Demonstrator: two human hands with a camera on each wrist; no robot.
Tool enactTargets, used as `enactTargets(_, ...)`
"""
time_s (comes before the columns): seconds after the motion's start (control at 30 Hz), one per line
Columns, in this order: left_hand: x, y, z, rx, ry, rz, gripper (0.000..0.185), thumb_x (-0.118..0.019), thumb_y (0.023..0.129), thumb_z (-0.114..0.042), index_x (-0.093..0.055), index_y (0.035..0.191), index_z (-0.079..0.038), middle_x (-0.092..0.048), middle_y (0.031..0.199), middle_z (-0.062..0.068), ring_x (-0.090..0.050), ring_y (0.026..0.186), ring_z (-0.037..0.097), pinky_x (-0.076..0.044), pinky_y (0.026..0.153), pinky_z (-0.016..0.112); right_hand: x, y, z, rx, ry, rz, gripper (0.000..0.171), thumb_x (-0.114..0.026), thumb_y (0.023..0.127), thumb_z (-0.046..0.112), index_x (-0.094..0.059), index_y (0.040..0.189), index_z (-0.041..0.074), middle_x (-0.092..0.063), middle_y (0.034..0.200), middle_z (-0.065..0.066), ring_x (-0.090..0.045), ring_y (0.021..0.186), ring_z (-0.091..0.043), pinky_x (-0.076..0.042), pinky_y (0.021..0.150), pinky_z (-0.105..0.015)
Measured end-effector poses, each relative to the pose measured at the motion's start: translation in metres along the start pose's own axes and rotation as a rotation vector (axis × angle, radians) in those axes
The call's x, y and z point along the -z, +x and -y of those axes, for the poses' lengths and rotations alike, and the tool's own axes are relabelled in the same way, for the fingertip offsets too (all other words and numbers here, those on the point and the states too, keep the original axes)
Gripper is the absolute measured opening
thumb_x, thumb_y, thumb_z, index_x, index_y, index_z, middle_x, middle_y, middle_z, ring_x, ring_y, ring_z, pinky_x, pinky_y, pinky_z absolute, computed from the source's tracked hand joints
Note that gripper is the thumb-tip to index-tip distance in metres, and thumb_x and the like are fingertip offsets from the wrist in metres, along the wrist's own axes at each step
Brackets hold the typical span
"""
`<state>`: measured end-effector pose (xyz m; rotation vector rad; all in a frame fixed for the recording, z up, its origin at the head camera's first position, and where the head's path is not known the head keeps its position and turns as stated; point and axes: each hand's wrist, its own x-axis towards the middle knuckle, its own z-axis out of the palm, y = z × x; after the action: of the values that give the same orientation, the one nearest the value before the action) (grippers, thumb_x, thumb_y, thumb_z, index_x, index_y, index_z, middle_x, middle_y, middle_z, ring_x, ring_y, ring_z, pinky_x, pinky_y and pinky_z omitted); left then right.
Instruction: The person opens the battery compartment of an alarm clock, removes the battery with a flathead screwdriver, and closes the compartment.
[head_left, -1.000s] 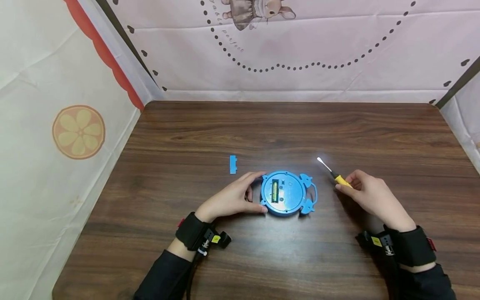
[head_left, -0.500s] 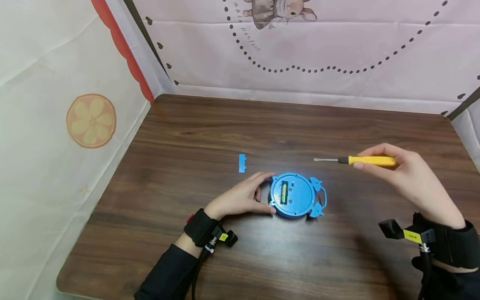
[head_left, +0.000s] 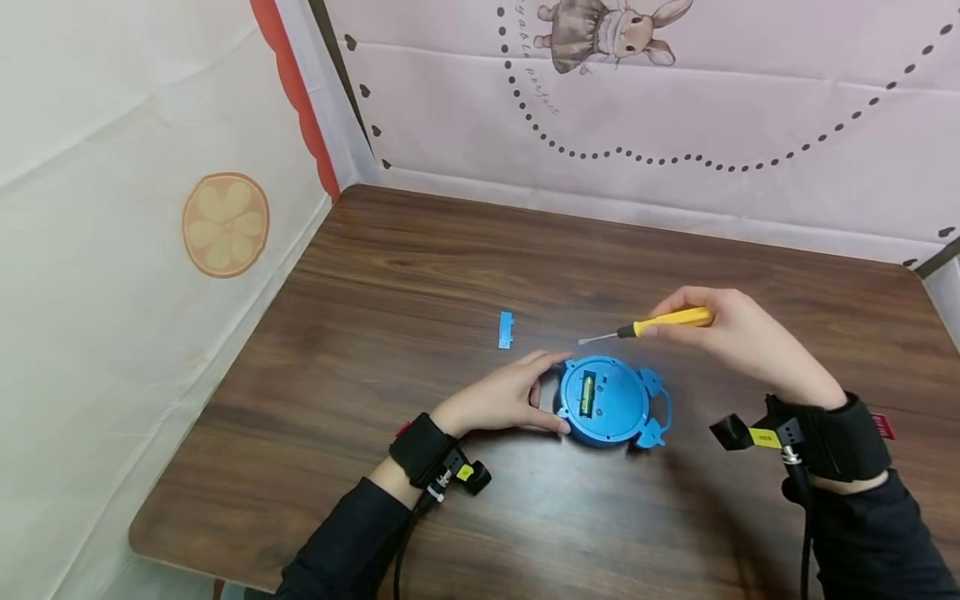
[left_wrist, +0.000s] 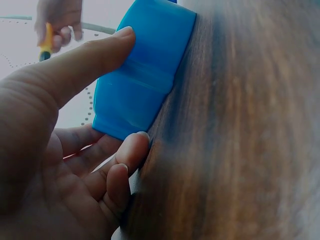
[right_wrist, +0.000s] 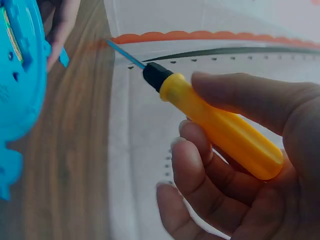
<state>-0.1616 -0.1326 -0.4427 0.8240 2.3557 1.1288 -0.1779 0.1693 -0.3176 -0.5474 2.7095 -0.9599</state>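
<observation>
A blue twin-bell alarm clock [head_left: 618, 408] lies face down on the table, its battery slot uncovered and a battery [head_left: 587, 394] inside. My left hand [head_left: 504, 395] grips the clock's left side, thumb at the near edge and fingers at the far edge. In the left wrist view the thumb presses the clock's blue side wall [left_wrist: 145, 65]. Raised to the right, my right hand [head_left: 742, 340] holds a yellow-handled screwdriver [right_wrist: 220, 125] between thumb and fingers. Its blade points left, and the tip appears just beyond the clock's far edge in the head view.
A small blue battery cover [head_left: 506, 331] lies on the wooden table [head_left: 420, 250], up and left of the clock. Printed cloth walls [head_left: 675, 108] stand along the table's back and left sides. Both wrists wear black camera straps with cables.
My right hand has lifted the screwdriver, turned its blade leftward and brought it over toward the clock. The left hand keeps its hold on the clock. The head view has shifted and tilted.
</observation>
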Motion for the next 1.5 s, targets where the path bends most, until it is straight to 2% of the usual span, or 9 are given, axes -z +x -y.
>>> enactTargets(0.2, 0.000, 0.000, 0.000, 0.005, -0.012, 0.005, 0.097, -0.082, 0.084, -0.044, -0.027, 0.161, -0.024, -0.044, 0.137, 0.000, -0.055, 0.077, 0.010, -0.045, 0.065, 0.024, -0.025, 0.005, -0.030, -0.065, 0.125, 0.031, 0.033, -0.071, 0.094, 0.045, -0.070, 0.109, 0.016, -0.063, 0.095, -0.009, -0.055, 0.083, -0.028, -0.048, 0.068, -0.036)
enactTargets(0.3, 0.000, -0.001, -0.001, 0.014, -0.014, 0.005, 0.096, -0.082, 0.084, -0.045, -0.027, 0.160, -0.025, -0.046, 0.132, -0.001, -0.055, 0.077, 0.010, -0.045, 0.064, 0.024, -0.038, 0.007, -0.040, -0.090, 0.195, 0.057, 0.036, -0.069, 0.095, 0.045, -0.067, 0.111, 0.012, -0.065, 0.100, -0.011, -0.058, 0.086, -0.029, -0.050, 0.072, -0.037)
enactTargets(0.47, 0.000, -0.002, -0.002, 0.015, -0.008, -0.003, 0.097, -0.082, 0.084, -0.045, -0.027, 0.160, -0.023, -0.051, 0.116, -0.001, -0.055, 0.077, 0.011, -0.044, 0.064, 0.024, -0.051, 0.009, -0.050, -0.132, 0.334, 0.063, 0.040, -0.069, 0.096, 0.042, -0.064, 0.112, 0.006, -0.067, 0.111, -0.013, -0.065, 0.097, -0.027, -0.055, 0.084, -0.036)
enactTargets(0.67, 0.000, -0.001, -0.003, 0.012, -0.014, -0.007, 0.097, -0.082, 0.084, -0.043, -0.028, 0.160, -0.020, -0.052, 0.110, 0.000, -0.055, 0.076, 0.010, -0.044, 0.064, 0.024, -0.058, 0.003, -0.057, -0.178, 0.450, 0.049, 0.043, -0.068, 0.097, 0.037, -0.061, 0.116, -0.001, -0.063, 0.116, -0.017, -0.062, 0.100, -0.025, -0.053, 0.085, -0.031)
enactTargets(0.93, 0.000, 0.000, -0.005, 0.021, -0.039, -0.030, 0.090, -0.081, 0.087, -0.039, -0.031, 0.159, -0.016, -0.054, 0.109, 0.002, -0.057, 0.078, 0.011, -0.046, 0.065, 0.025, -0.066, -0.012, -0.057, -0.168, 0.459, -0.044, 0.042, -0.066, 0.099, 0.037, -0.063, 0.114, -0.002, -0.061, 0.117, -0.017, -0.056, 0.099, -0.026, -0.052, 0.085, -0.030)
enactTargets(1.2, -0.002, 0.003, -0.005, 0.005, -0.021, -0.074, 0.068, -0.076, 0.092, -0.032, -0.048, 0.150, -0.010, -0.056, 0.128, 0.002, -0.059, 0.082, 0.008, -0.049, 0.070, 0.026, -0.074, -0.038, -0.061, -0.217, 0.474, -0.132, 0.044, -0.066, 0.098, 0.041, -0.061, 0.115, 0.001, -0.063, 0.118, -0.014, -0.055, 0.100, -0.026, -0.053, 0.083, -0.030)
enactTargets(1.33, -0.003, 0.005, -0.008, 0.031, -0.040, -0.123, 0.056, -0.073, 0.094, -0.030, -0.056, 0.143, -0.009, -0.060, 0.126, 0.003, -0.057, 0.079, 0.010, -0.047, 0.067, 0.027, -0.077, -0.050, -0.059, -0.263, 0.503, -0.175, 0.049, -0.066, 0.097, 0.044, -0.060, 0.118, 0.000, -0.061, 0.120, -0.014, -0.056, 0.099, -0.024, -0.053, 0.082, -0.030)
enactTargets(1.5, -0.007, 0.012, -0.011, 0.063, 0.000, -0.197, 0.039, -0.071, 0.096, -0.029, -0.066, 0.129, -0.009, -0.067, 0.118, 0.002, -0.056, 0.073, 0.010, -0.046, 0.067, 0.026, -0.083, -0.064, -0.053, -0.321, 0.540, -0.222, 0.051, -0.065, 0.098, 0.043, -0.057, 0.120, -0.002, -0.057, 0.119, -0.015, -0.059, 0.095, -0.020, -0.054, 0.080, -0.029)
